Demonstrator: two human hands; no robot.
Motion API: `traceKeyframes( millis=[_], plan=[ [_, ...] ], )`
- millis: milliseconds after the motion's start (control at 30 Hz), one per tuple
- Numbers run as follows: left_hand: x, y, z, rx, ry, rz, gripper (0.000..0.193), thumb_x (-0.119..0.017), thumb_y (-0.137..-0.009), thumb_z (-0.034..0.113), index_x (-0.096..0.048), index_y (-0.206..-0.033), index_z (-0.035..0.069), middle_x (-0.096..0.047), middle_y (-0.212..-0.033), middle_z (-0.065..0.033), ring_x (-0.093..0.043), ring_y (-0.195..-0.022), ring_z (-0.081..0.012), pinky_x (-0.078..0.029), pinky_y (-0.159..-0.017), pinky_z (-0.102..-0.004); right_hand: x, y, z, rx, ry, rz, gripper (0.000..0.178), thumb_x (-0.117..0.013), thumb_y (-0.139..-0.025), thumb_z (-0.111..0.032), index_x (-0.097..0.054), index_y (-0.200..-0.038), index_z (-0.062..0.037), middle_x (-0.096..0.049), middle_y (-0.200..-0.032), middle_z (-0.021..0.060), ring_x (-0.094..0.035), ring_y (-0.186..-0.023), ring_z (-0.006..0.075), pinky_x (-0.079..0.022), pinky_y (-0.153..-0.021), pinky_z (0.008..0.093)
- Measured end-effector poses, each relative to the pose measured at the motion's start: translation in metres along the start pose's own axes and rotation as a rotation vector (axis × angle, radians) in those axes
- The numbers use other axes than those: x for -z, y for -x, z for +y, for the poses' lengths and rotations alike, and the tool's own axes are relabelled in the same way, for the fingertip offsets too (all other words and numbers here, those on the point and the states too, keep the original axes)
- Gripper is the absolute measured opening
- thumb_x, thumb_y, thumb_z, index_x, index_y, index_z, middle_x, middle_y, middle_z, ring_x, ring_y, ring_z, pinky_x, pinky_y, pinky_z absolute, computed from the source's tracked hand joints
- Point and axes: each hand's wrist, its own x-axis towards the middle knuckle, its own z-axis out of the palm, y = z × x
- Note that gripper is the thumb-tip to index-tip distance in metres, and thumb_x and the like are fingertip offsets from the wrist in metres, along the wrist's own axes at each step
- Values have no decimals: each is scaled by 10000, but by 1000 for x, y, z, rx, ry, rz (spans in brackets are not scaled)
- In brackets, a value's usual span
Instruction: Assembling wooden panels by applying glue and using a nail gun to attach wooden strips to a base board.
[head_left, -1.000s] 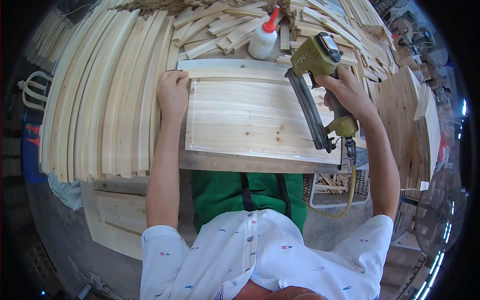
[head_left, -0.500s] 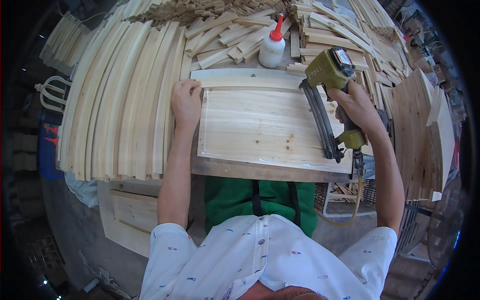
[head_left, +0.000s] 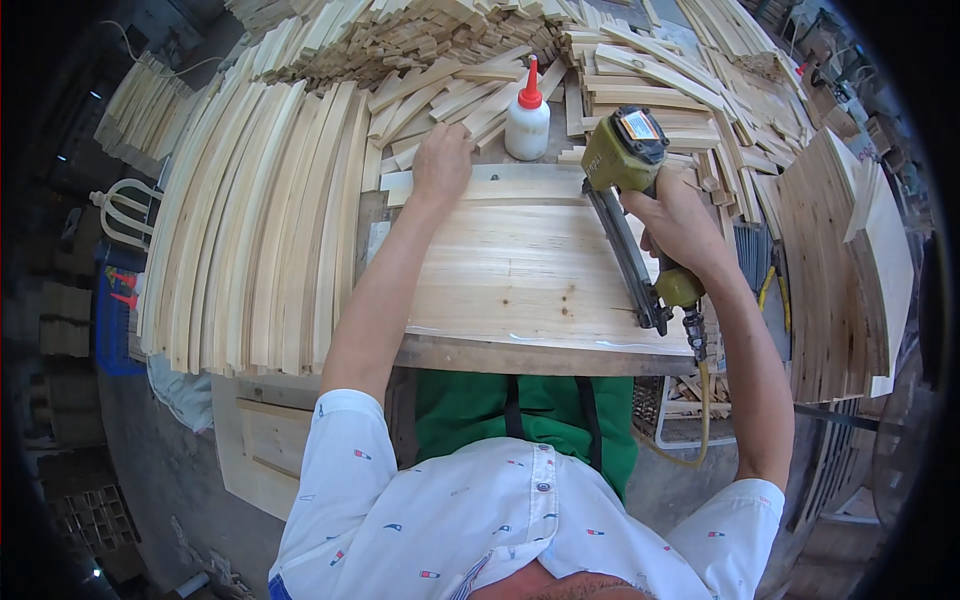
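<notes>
We see wood panel [head_left: 520,275] flat on surface [head_left: 500,355], curved slat stacks [head_left: 250,230] beside panel. Right hand [head_left: 680,225] wraps nail gun [head_left: 630,190] at panel's right edge. Left hand [head_left: 442,160], fingers flat, presses strip [head_left: 520,183] at panel's far edge; glue bottle [head_left: 527,115] just beyond.

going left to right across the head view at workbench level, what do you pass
blue crate → stack of long curved wood slats → left hand → glue bottle → nail gun → right hand → stacked curved boards
</notes>
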Motion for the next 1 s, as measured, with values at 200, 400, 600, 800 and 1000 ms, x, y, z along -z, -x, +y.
traceKeyframes(
  millis=[200,400,600,800,1000],
  plan=[
    [45,-1,-18,-9,-153,-30,111,-679,-814,70,-705,-902,7,-665,-929,-126,-643,-885,-261,-494,-806,-331,-15,-1,22,55,-209,76,288,-597,-879,-251,-579,-906,35,-588,-681,47,-575,-528,102,-485,-485,264],
    [32,17,-13,-1,-116,-44,80,-672,-795,51,-695,-858,7,-651,-889,-144,-627,-861,-303,-497,-779,-371,-19,10,46,-15,-199,47,296,-599,-882,-253,-576,-934,38,-589,-667,44,-586,-528,103,-496,-495,272],
    [5,50,5,114,6,-107,98,-673,-792,33,-691,-886,12,-637,-958,-137,-622,-881,-304,-501,-799,-378,-10,36,55,-74,-97,86,273,-587,-888,-228,-550,-916,41,-569,-630,50,-582,-491,118,-481,-453,276],
    [-35,41,40,-223,12,-133,206,-666,-791,45,-670,-996,30,-615,-1010,-137,-574,-1008,-319,-465,-882,-395,-16,42,42,-133,-26,64,292,-583,-900,-233,-505,-1035,14,-590,-742,52,-577,-528,106,-481,-464,259],
    [-72,28,22,-156,-225,-264,156,-651,-826,120,-662,-958,39,-627,-937,-155,-603,-927,-333,-475,-823,-426,-38,36,40,-95,52,14,301,-578,-881,-230,-527,-973,51,-608,-693,93,-613,-506,166,-495,-474,315]
  ],
)
